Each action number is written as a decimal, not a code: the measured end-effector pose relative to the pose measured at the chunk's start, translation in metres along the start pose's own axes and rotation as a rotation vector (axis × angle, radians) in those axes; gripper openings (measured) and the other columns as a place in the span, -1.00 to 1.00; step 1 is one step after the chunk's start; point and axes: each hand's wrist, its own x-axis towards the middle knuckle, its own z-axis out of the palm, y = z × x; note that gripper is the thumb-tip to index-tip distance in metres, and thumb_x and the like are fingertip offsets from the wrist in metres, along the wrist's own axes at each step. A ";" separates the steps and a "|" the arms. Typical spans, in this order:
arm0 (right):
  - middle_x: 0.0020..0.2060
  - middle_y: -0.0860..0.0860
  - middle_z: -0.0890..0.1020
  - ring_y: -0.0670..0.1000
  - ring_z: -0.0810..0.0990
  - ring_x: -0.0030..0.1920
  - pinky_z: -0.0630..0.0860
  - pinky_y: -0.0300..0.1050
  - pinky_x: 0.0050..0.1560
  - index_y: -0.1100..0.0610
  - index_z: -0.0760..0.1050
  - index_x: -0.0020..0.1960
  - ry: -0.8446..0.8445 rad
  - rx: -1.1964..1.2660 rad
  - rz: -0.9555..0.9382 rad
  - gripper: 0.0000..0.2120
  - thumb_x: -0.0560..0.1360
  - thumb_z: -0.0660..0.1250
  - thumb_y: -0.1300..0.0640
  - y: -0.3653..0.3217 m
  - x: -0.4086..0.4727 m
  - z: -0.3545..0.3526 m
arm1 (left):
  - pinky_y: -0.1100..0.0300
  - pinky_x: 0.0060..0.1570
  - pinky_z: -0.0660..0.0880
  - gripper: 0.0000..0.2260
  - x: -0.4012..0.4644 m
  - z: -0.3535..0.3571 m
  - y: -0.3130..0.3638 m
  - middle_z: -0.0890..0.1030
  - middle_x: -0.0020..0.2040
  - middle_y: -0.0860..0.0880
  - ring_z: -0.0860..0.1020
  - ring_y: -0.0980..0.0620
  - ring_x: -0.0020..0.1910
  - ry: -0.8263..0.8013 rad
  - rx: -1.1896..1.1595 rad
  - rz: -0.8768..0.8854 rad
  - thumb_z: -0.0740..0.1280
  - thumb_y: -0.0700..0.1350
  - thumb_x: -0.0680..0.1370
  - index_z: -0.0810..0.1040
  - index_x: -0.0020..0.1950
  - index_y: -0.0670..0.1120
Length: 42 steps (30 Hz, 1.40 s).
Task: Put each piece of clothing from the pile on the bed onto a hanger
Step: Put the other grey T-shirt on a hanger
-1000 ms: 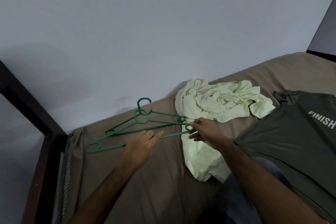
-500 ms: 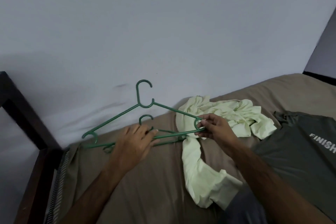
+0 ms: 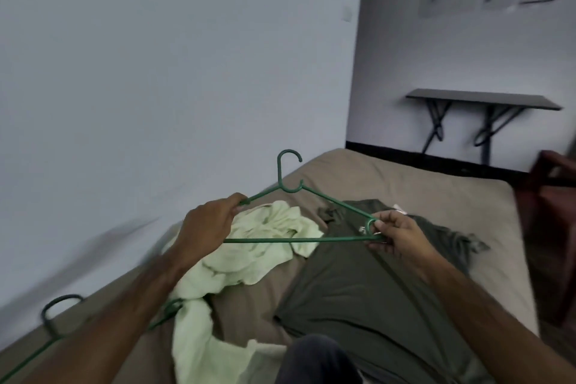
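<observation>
The green hanger (image 3: 299, 215) hangs above the bed (image 3: 405, 184), hook at 12 o'clock. The left hand (image 3: 212, 224) curls its grip round one shoulder and the right hand (image 3: 396, 235) pinches the other, probably to spread it for the olive shirt (image 3: 374, 290) at 6 o'clock.

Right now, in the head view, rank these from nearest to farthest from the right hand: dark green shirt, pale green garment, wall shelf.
1. Dark green shirt: directly under the right hand.
2. Pale green garment: to its left, under the held hanger.
3. Wall shelf: far back, on the wall.
</observation>
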 end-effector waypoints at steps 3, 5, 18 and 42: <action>-0.15 0.19 0.58 -0.03 0.68 -0.37 0.59 -0.22 -0.41 0.22 0.48 0.04 0.015 -0.196 0.032 -0.92 0.64 0.22 0.32 -0.003 0.004 -0.054 | 0.08 -0.17 0.46 -0.80 0.039 0.038 0.038 0.67 -0.04 0.06 0.63 -0.08 -0.07 -0.078 -0.045 0.096 0.13 0.08 0.69 0.47 0.25 0.18; -0.11 0.22 0.64 -0.08 0.64 -0.32 0.57 -0.26 -0.33 0.25 0.50 0.13 0.005 -0.377 0.025 -0.89 0.65 0.26 0.24 0.001 0.014 -0.086 | 0.10 -0.17 0.39 -0.81 0.060 0.067 0.059 0.66 -0.04 0.04 0.63 -0.07 -0.04 -0.134 -0.096 0.168 0.16 0.05 0.68 0.50 0.24 0.17; -0.31 0.04 0.66 0.08 0.64 -0.36 0.57 -0.09 -0.37 0.28 0.53 0.00 -0.312 -0.703 0.141 -0.72 0.69 0.21 0.07 0.090 0.251 -0.242 | 0.11 0.02 0.53 -0.60 0.262 0.347 0.217 0.63 0.17 0.13 0.61 0.08 0.13 -0.425 -0.179 0.770 0.00 0.20 0.60 0.54 0.25 0.16; -0.44 -0.05 0.33 -0.12 0.32 -0.48 0.28 -0.25 -0.49 0.23 0.47 0.07 0.505 0.107 0.383 -0.75 0.72 0.12 0.07 0.168 0.433 -0.415 | 0.15 -0.19 0.48 -0.93 0.337 0.499 0.291 0.43 0.00 0.17 0.50 0.17 -0.19 -0.728 -0.413 0.601 0.34 0.03 0.59 0.49 0.02 0.09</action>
